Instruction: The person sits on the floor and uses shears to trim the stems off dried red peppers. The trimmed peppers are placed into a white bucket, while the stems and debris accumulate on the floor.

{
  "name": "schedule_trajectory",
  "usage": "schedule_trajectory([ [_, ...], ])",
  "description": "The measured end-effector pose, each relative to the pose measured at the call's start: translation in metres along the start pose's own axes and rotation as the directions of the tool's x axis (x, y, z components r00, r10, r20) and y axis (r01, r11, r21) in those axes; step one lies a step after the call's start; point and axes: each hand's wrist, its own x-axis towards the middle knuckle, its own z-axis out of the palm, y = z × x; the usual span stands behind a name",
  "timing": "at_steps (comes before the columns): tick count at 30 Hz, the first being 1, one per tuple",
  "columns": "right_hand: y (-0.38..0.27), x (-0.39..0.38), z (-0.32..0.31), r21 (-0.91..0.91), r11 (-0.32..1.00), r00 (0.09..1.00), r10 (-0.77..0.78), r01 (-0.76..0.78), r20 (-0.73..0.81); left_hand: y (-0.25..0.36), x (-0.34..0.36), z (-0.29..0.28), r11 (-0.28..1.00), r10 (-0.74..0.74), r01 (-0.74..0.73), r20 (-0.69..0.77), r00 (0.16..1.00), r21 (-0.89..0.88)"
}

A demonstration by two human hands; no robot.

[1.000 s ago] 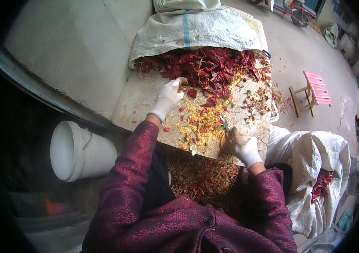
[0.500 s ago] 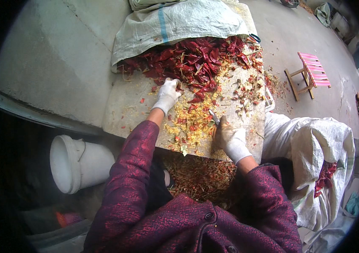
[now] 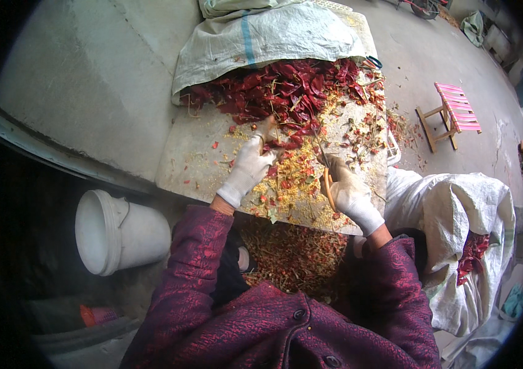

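My left hand (image 3: 250, 165), in a white glove with bare fingertips, pinches a dried red chili pepper (image 3: 266, 147) just off the near edge of the pile. Its fingers partly cover the pepper. In my right hand (image 3: 350, 194), also gloved and dirty about the fingers, is a pair of scissors (image 3: 328, 189) with an orange handle. The thin blades point away from me toward the heap of dried chili peppers (image 3: 274, 92). Yellow seeds (image 3: 295, 169) and bits of pepper lie scattered on the board (image 3: 191, 160) between and beneath both hands.
A white woven sack (image 3: 274, 34) covers the pile's far side. Dark-handled scissors (image 3: 373, 62) lie by the board's right edge. At lower left a white bucket (image 3: 141, 237) lies tipped. Another sack (image 3: 458, 203) with peppers stands at right, near a striped folding stool (image 3: 456, 107). Stem scraps (image 3: 292, 258) cover the floor below.
My left hand has drawn back from the pile toward me and slightly right, bringing a pepper. My right hand has turned, so the scissors' orange handle and blades show more fully.
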Motion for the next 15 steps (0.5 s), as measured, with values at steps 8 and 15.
schedule_trajectory([
  [8,-0.004,-0.006,0.008,-0.217,0.945,0.947,-0.280,0.243,-0.160,0.012,-0.006,0.027,0.579,0.283,-0.128,-0.051,0.958,0.805],
  [15,0.003,-0.001,0.016,-0.107,0.979,0.971,-0.186,0.171,-0.148,0.014,-0.005,0.045,0.838,0.190,-0.091,-0.132,0.973,0.538],
])
